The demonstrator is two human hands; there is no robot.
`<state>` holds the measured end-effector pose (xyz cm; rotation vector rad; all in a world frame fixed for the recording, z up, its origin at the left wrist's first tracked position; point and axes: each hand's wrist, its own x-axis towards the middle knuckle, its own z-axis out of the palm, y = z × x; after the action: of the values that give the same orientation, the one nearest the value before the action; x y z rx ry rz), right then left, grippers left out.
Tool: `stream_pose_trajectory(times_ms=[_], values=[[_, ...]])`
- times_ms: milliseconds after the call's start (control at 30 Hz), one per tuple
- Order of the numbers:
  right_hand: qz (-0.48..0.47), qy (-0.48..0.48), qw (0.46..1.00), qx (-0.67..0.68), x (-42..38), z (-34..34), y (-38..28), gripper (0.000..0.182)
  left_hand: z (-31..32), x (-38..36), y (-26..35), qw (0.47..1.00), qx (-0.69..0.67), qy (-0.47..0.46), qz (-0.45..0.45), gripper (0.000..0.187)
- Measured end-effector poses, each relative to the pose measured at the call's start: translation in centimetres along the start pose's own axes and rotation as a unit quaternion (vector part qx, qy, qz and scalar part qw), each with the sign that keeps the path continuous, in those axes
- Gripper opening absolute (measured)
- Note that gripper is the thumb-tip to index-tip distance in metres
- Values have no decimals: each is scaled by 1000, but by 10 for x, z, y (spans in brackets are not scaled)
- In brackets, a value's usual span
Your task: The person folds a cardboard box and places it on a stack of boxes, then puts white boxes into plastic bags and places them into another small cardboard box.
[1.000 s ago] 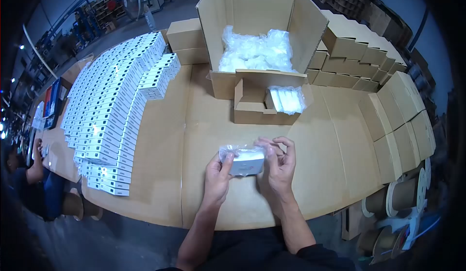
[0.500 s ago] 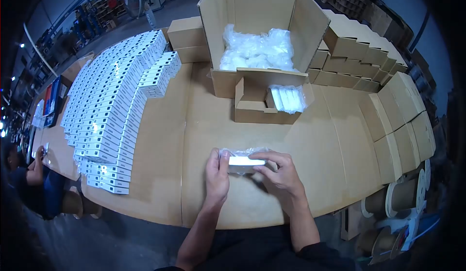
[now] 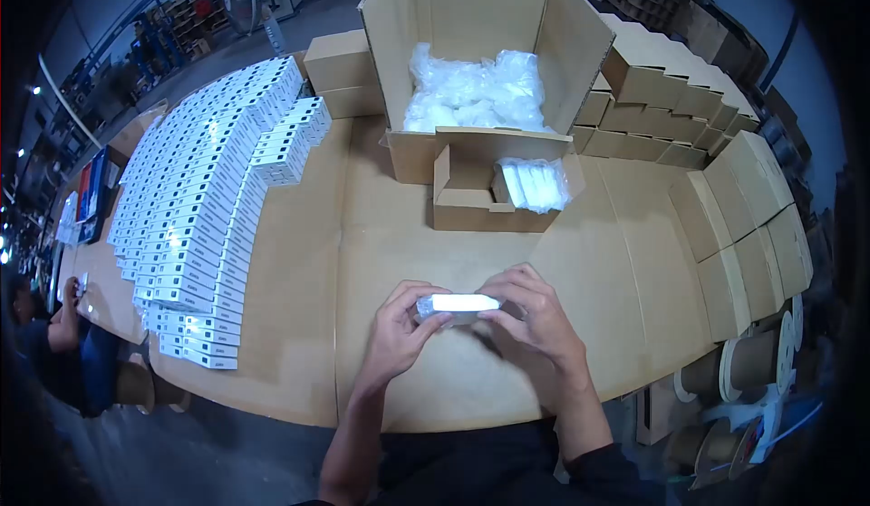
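Observation:
A small white box in clear plastic wrap (image 3: 464, 303) is held level above the near middle of the table. My left hand (image 3: 403, 325) grips its left end, thumb on the near side. At the right end, my right hand (image 3: 535, 314) closes on it with thumb and fingers. Beyond my hands stands a small open cardboard box (image 3: 494, 219), with several wrapped white boxes (image 3: 535, 185) leaning in its right side. Behind that, a large open carton (image 3: 485, 8) holds a heap of clear plastic bags (image 3: 476, 89).
Stacked white boxes (image 3: 195, 198) cover the table's left side. Brown cardboard boxes (image 3: 675, 89) are piled at the back right, with more boxes (image 3: 748, 225) along the right edge. Cable spools (image 3: 757, 361) stand below at right. Another person (image 3: 63, 334) sits at far left.
My left hand has shifted from upright beside the wrapped box to gripping its end from the side. The plastic wrap now lies closer around the box.

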<state>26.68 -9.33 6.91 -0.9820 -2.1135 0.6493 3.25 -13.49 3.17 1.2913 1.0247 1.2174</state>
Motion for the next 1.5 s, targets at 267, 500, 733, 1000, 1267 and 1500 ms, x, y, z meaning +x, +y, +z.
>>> stream_pose_trajectory(times_ms=[267, 500, 733, 1000, 1267, 1500], values=[[-64, -67, 995, -24, 18, -26, 0, 20, -7, 28, -6, 999, 13, -45, -6, 44], [-1, 206, 979, -12, 55, -35, 21, 18, -22, 80, -10, 894, 428, -14, 133, 79], [-61, 273, 943, -178, 80, 2, 42, 16, -30, 107, -26, 820, 543, -36, 177, 89], [98, 228, 947, -203, 98, 7, 40, 15, -32, 105, -32, 821, 541, -47, 174, 91], [147, 195, 937, -250, 101, 18, 63, 10, -34, 104, -33, 816, 547, -47, 179, 91], [216, 148, 909, -324, 107, 22, 58, 12, -33, 106, -36, 825, 532, -51, 183, 90]])
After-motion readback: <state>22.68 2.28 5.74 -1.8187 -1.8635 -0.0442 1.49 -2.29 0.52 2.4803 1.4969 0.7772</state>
